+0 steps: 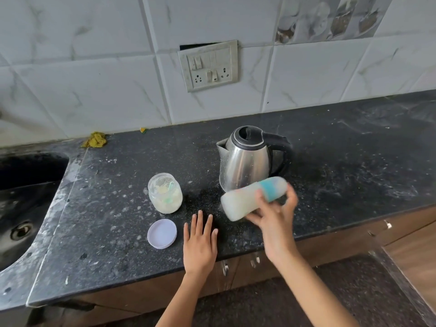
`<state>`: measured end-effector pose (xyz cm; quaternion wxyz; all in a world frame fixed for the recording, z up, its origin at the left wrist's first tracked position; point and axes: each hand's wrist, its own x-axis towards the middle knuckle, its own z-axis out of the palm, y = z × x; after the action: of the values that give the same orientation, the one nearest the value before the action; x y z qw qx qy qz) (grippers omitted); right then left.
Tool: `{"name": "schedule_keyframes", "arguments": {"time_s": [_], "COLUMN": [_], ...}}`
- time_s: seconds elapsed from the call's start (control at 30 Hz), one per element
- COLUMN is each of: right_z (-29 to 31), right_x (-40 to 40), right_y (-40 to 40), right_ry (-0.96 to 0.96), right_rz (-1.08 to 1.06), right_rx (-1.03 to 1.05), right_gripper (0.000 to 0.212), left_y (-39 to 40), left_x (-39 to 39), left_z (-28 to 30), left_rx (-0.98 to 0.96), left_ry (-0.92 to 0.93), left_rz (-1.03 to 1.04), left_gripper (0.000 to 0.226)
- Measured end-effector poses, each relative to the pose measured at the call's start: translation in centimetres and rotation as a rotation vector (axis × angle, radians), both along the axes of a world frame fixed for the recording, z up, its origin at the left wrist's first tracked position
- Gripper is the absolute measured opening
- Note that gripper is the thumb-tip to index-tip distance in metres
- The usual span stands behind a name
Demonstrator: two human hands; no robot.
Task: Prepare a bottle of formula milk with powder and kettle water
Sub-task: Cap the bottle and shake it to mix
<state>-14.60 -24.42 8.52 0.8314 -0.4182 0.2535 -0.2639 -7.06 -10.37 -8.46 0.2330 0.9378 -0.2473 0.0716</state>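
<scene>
Counter (330,149): kettle (245,159), jar (165,193), lid (162,233).

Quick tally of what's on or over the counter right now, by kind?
Kettle: 1
Bottle, gripped by right hand: 1
Powder jar: 1
Lid: 1
Yellow cloth: 1
Left hand, flat on counter
Total: 5

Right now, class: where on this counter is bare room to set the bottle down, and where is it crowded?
Free: the counter right of the kettle, and between the jar and wall. Crowded: the front strip, holding lid, left hand and right hand with bottle.
</scene>
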Motion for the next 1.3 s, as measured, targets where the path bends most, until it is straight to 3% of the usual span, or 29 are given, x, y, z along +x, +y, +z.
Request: {"name": "schedule_keyframes", "arguments": {"time_s": [0.1, 0.17, 0.23, 0.3, 0.4, 0.47, 0.57, 0.67, 0.7, 0.77, 0.83, 0.9, 1.0, 1.03, 1.1, 1.2, 1.3], "right_z": [0.4, -0.9, -1.5, -1.3, 0.0, 0.7, -0.9, -1.9, -1.7, -0.8, 0.1, -0.4, -2.4, -2.7, -2.9, -2.5, -2.7], "right_x": [0.3, -0.1, -0.9, -1.2, -0.6, -0.2, -0.4, -1.4, -1.4, -0.9, -0.4, -0.4, -1.4, -1.6, -1.4, -0.1, 1.4], "right_y": [-0.8, 2.6, 6.0, 5.9, 0.9, -1.0, 2.5, 6.2, 5.6, 2.5, -0.3, 0.4, 5.1, 6.1, 6.0, 3.7, 2.1], "right_ry": [0.002, 0.013, 0.037, 0.035, -0.017, -0.014, 0.029, 0.041, 0.024, -0.002, 0.011, 0.050, 0.053, 0.040, 0.025, 0.022, 0.036], "right_rz": [-0.076, 0.094, 0.267, 0.277, 0.022, -0.088, 0.066, 0.251, 0.226, 0.065, -0.062, -0.008, 0.247, 0.284, 0.298, 0.258, 0.222], "right_rx": [-0.042, -0.045, -0.009, 0.007, -0.017, -0.045, -0.045, -0.004, -0.010, -0.035, -0.089, -0.151, -0.180, -0.194, -0.256, -0.417, -0.607], "right_gripper": [0.068, 0.069, 0.073, 0.077, 0.068, 0.067, 0.068, 0.074, 0.073, 0.069, 0.071, 0.073, 0.074, 0.074, 0.075, 0.078, 0.085], "left_y": [-0.1, 0.8, 1.5, 1.1, 0.3, -0.5, 0.8, 1.6, 1.1, 0.4, -0.2, 0.0, 0.6, 0.8, 0.6, 0.4, 0.3], "left_x": [0.1, 0.5, 1.2, 1.2, 0.3, 0.1, 0.6, 0.2, 0.1, 0.1, 0.1, 0.0, 0.1, 0.1, 0.2, -0.1, 0.0], "left_z": [-0.1, -3.9, -6.8, -7.0, -2.1, 0.8, -3.7, -5.8, -5.2, -2.7, 0.2, -0.1, -1.2, -1.1, -1.2, -0.1, 0.3], "left_rx": [0.019, 0.020, -0.055, -0.067, 0.001, -0.019, 0.027, -0.174, -0.247, -0.093, -0.001, -0.013, -0.150, -0.062, 0.035, -0.050, 0.082], "left_ry": [0.047, 0.101, 0.366, 0.362, 0.020, 0.015, 0.058, 0.317, 0.274, 0.038, -0.029, 0.010, 0.034, -0.008, -0.031, 0.068, 0.051], "left_rz": [0.047, 0.028, 0.011, 0.024, 0.029, 0.062, 0.039, 0.047, 0.077, 0.035, 0.019, 0.021, 0.020, -0.008, -0.036, -0.024, -0.012], "left_gripper": [0.050, 0.043, 0.034, 0.036, 0.044, 0.049, 0.048, 0.060, 0.058, 0.046, 0.051, 0.052, 0.055, 0.059, 0.062, 0.059, 0.050]}}
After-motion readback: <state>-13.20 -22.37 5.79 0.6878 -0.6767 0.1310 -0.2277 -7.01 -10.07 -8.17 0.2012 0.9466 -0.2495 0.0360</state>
